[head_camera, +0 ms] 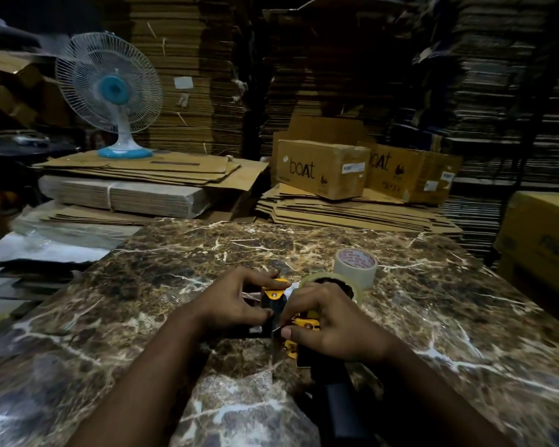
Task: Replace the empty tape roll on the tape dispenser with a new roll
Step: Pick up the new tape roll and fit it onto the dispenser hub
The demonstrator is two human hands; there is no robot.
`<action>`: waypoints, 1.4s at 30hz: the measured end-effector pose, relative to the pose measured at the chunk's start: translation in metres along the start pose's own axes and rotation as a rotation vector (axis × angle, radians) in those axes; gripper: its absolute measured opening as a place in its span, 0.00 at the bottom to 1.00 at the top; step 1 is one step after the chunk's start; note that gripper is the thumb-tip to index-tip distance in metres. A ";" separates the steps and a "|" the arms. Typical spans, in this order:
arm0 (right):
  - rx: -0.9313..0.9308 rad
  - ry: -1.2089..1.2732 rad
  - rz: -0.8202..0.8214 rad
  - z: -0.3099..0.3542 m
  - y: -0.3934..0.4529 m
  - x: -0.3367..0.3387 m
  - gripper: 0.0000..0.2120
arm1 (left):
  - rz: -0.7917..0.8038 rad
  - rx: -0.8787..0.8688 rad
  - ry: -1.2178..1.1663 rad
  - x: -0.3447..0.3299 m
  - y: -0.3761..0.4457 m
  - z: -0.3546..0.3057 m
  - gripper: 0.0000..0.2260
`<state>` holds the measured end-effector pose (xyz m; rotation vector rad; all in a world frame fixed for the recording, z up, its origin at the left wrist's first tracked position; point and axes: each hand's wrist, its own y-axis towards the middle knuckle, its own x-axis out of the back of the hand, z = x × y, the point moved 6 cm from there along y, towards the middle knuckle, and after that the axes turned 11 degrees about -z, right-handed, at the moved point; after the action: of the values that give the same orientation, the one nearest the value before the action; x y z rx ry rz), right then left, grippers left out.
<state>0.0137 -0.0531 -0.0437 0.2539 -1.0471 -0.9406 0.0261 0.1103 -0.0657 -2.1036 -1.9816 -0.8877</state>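
Both hands grip a yellow-and-black tape dispenser (291,321) on the marble table (433,317): left hand (239,301), right hand (329,327). A spare tape roll (355,266) stands at one o'clock

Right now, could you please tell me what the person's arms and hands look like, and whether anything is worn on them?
Both forearms are bare up to the frame edge: no sleeves show. The left hand and right hand wear no gloves, and I see no rings, watch or bracelets. The nails look short and unpainted. The light is dim, so finer marks cannot be told.
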 end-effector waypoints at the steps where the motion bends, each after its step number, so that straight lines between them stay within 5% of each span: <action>1: -0.010 0.012 -0.013 -0.001 0.000 0.002 0.05 | -0.008 -0.018 0.033 -0.001 0.001 -0.001 0.25; 5: -0.105 0.011 -0.282 -0.013 -0.002 0.023 0.06 | -0.058 -0.072 0.069 -0.007 0.003 -0.004 0.23; 9: -0.270 -0.276 -0.523 -0.034 -0.007 0.050 0.09 | -0.075 -0.123 0.186 -0.008 0.005 -0.004 0.25; 13: -0.480 -0.461 -0.376 -0.054 -0.014 0.048 0.26 | -0.117 -0.144 0.322 -0.013 0.011 0.004 0.18; 17: -0.567 -0.322 -0.293 -0.064 -0.017 0.042 0.38 | -0.179 -0.211 0.327 -0.015 0.014 0.000 0.16; 28: -0.550 -0.111 -0.232 -0.072 -0.017 0.044 0.25 | -0.276 -0.388 0.581 -0.027 0.010 -0.006 0.11; 35: -0.510 -0.138 -0.232 -0.072 -0.017 0.038 0.23 | -0.274 -0.421 0.449 -0.027 0.006 -0.009 0.07; 40: -0.363 -0.139 -0.248 -0.058 -0.014 0.036 0.08 | -0.235 -0.461 0.324 -0.030 0.006 -0.014 0.04; 42: -0.265 -0.150 -0.219 -0.044 -0.015 0.032 0.13 | -0.228 -0.495 0.322 -0.030 0.006 -0.016 0.02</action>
<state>0.0473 -0.0972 -0.0548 0.0785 -1.0314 -1.3003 0.0276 0.0759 -0.0652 -1.7914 -1.9986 -1.7903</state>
